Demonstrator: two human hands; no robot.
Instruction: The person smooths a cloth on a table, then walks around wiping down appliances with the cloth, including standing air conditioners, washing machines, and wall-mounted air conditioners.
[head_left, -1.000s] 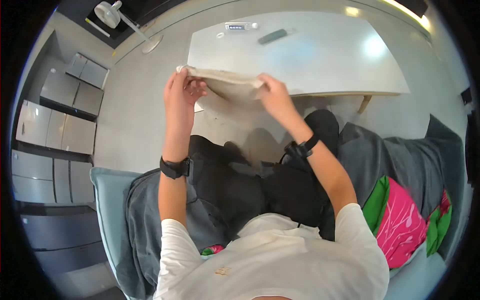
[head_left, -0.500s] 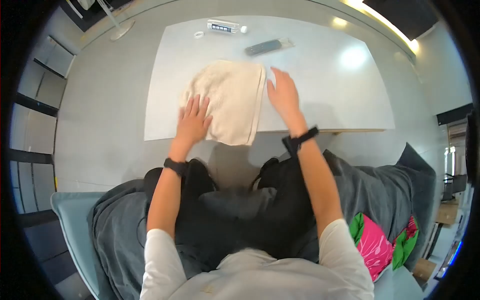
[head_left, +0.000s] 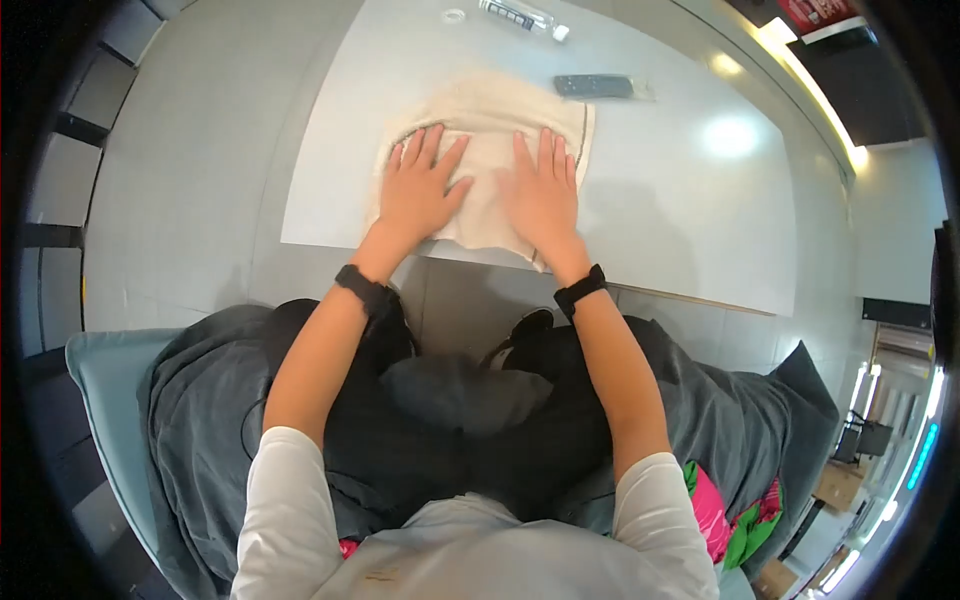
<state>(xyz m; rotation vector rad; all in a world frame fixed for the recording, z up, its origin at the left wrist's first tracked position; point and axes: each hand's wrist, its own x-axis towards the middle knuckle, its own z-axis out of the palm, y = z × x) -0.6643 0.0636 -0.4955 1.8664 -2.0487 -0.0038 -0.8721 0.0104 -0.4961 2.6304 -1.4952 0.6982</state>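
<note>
A cream cloth [head_left: 485,200] lies on the white table [head_left: 690,210], its near edge reaching the table's front edge. My left hand [head_left: 420,190] rests on the left part of the cloth, palm down with fingers spread. On the right part lies my right hand [head_left: 545,195], also palm down, its fingers apart and its thumb side blurred. Neither hand grips anything. Small folds and a dark stitched line show at the cloth's left side, near my left fingertips.
A clear bottle [head_left: 522,17] lies at the far side of the table beside a white ring [head_left: 453,16]. Behind the cloth is a dark grey item in clear wrap [head_left: 595,87]. A pink and green fabric [head_left: 710,515] lies on the seat at right.
The cloth, held up in the air a second ago, now lies on the table. My right hand has come down from beside the cloth onto it, and my left hand still lies on it.
</note>
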